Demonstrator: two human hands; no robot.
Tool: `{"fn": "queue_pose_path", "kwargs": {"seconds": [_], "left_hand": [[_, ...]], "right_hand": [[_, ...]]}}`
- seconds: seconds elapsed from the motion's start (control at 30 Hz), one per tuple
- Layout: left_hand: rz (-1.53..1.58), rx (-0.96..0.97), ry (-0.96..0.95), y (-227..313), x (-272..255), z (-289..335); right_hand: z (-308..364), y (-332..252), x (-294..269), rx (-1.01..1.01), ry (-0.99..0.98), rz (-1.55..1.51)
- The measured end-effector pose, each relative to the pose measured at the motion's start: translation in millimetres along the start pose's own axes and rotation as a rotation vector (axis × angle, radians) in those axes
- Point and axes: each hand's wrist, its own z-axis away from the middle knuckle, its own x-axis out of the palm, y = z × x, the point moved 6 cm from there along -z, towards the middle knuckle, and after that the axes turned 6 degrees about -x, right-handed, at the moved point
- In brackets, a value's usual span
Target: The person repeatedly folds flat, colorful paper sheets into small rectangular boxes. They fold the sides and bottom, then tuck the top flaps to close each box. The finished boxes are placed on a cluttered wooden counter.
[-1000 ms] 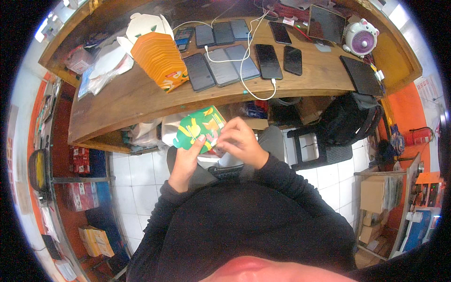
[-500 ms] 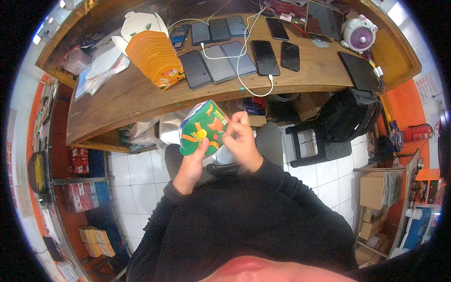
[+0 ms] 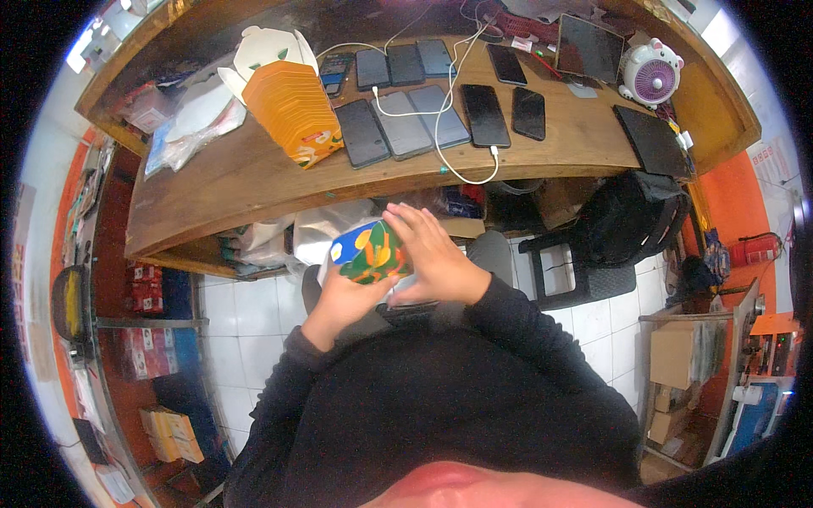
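Between my hands, above my lap and in front of the desk, is a small printed paper carton [image 3: 364,251] in green, blue, orange and yellow. My left hand [image 3: 343,296] grips its near left side, with the thumb along the lower edge. Against the right side lies my right hand [image 3: 434,261], its fingers stretched over the far corner and its thumb low at the near side. The carton's underside and part of its right face are hidden by my hands. On the desk stands a tall stack of nested orange paper cartons [image 3: 292,114] with white flaps on top.
Several phones [image 3: 402,123] lie on the wooden desk [image 3: 212,199], among white charging cables [image 3: 474,179]. At the desk's right are a tablet [image 3: 590,49], a small animal-shaped fan [image 3: 652,74] and a dark flat panel [image 3: 650,140]. A black backpack [image 3: 635,216] rests on a stool [image 3: 593,284].
The carton has turned, so a blue and green printed face now shows. My right hand has gone from pinching its edge to spreading along its side. The view has shifted slightly.
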Motion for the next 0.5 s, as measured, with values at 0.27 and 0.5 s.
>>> {"fn": "queue_pose_path", "kwargs": {"seconds": [0.27, 0.5], "left_hand": [[-0.57, 0.618, 0.377, 83, -61, 28], [-0.094, 0.374, -0.175, 45, -19, -1]], "right_hand": [[7, 56, -22, 0.23, 0.171, -0.691], [3, 43, 0, 0.299, -0.091, -0.975]]}}
